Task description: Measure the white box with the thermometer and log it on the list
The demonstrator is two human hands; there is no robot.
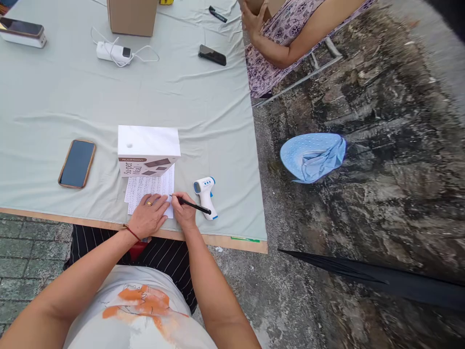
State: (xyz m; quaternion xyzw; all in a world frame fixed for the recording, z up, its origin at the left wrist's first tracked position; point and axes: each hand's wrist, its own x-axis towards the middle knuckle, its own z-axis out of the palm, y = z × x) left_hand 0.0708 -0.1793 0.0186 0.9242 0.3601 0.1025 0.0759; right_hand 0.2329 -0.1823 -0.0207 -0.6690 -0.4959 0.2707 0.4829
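Two bare hands work at the near edge of a table spread with a pale grey-green cloth (221,150). The right hand (184,212) has its thumb and fingers closed in a pinch on a slim black pen (198,206), low near the writing tip, the shaft slanting out to the right; whether the tip touches paper cannot be told. Just left of that grip, the left hand (149,213), wearing a gold ring, lies flat with fingers extended and slightly spread, pressing on white printed paper sheets (145,191) directly under and beyond the pen, its palm curled around nothing visible. Beyond the grip, a white cardboard carton with brown lettering (148,140) stands at the sheets' far end, limiting room that way. Just right of the grip, a white and blue plastic infrared thermometer (206,194) lies near the pen's back end, leaving a narrow gap there. Past it, cloth runs to the table's right edge. Toward the body, the pale wooden table rim (250,245) passes close under both wrists. Well left of the grip, a dark-screened phone in a brown case (77,164) lies flat, with a broad stretch of cloth between.
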